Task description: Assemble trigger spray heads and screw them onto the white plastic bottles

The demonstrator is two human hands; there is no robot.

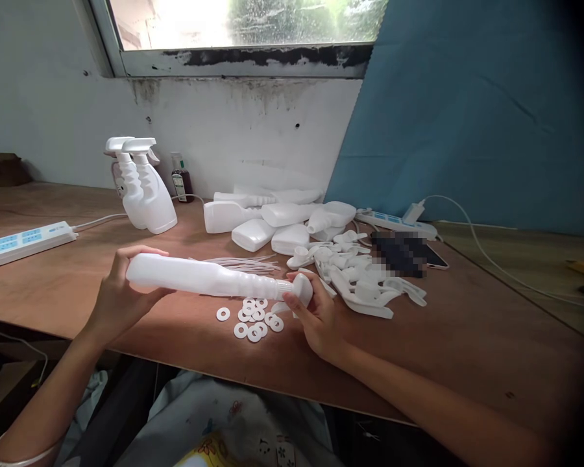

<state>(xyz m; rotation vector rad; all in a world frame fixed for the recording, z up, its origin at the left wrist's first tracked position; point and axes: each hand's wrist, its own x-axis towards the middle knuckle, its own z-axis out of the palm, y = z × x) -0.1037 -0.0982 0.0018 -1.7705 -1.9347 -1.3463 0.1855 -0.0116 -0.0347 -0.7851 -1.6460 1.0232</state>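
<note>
A white spray bottle (199, 275) lies sideways in the air above the table, held at both ends. My left hand (121, 292) is wrapped round its base, thumb below and fingers above. At the neck, my right hand (316, 314) grips the white trigger spray head (302, 290), which sits against the bottle's mouth. Whether it is screwed tight cannot be seen. Below the bottle, several flat white ring washers (254, 314) lie in a loose cluster. Thin white dip tubes (243, 264) lie behind the bottle, partly hidden by it.
Two spray bottles with heads (148, 188) stand at back left near a small dark bottle (181, 178). Several headless white bottles (253, 233) lie at the back. Loose spray heads (360, 275) are heaped at right beside a phone (435, 256). A power strip (29, 243) lies left.
</note>
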